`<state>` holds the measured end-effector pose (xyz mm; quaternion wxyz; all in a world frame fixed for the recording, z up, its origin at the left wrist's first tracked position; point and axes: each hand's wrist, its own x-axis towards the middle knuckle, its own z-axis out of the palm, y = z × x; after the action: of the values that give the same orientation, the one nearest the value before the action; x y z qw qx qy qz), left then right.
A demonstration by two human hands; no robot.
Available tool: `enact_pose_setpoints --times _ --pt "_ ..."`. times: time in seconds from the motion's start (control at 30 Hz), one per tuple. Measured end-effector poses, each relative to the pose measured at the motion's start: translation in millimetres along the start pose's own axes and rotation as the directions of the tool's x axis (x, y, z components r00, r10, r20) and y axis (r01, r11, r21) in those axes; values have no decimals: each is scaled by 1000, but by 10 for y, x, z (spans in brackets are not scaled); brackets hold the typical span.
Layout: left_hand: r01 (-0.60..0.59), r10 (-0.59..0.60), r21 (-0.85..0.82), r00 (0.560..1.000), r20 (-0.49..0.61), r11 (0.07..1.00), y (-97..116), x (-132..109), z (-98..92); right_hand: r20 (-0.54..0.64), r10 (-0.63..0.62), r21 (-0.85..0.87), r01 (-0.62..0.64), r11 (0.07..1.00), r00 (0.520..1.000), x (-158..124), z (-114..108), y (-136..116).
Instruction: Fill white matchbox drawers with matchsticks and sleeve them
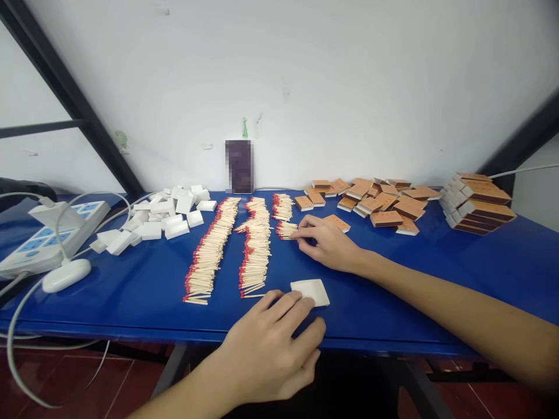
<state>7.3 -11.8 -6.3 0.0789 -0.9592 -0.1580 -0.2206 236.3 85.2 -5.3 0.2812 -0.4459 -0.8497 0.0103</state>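
My left hand (275, 343) is at the table's front edge, its fingers curled and its fingertips on the near left edge of a white matchbox tray (315, 291). The tray lies flat on the blue table; my fingers cover part of it. Farther back, my right hand (329, 241) pinches at the right end of a small group of matches (286, 229), thumb and index finger together. A second small group of matches (283, 206) lies just behind. To the left run two long rows of red-tipped matches, a middle row (257, 250) and a left row (212, 250).
White matchbox trays (161, 209) are heaped at the back left. Orange matchbox sleeves (371, 201) lie piled at the back right, beside stacked matchboxes (478, 203). A power strip (48, 238) with white cables occupies the left end. A dark pixelated rectangle (239, 166) stands against the wall.
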Motion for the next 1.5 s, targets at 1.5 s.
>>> enact_pose_setpoints --times 1.5 --pt "11 -10 21 999 -43 1000 18 24 -19 8 134 36 -135 990 991 60 38 -90"
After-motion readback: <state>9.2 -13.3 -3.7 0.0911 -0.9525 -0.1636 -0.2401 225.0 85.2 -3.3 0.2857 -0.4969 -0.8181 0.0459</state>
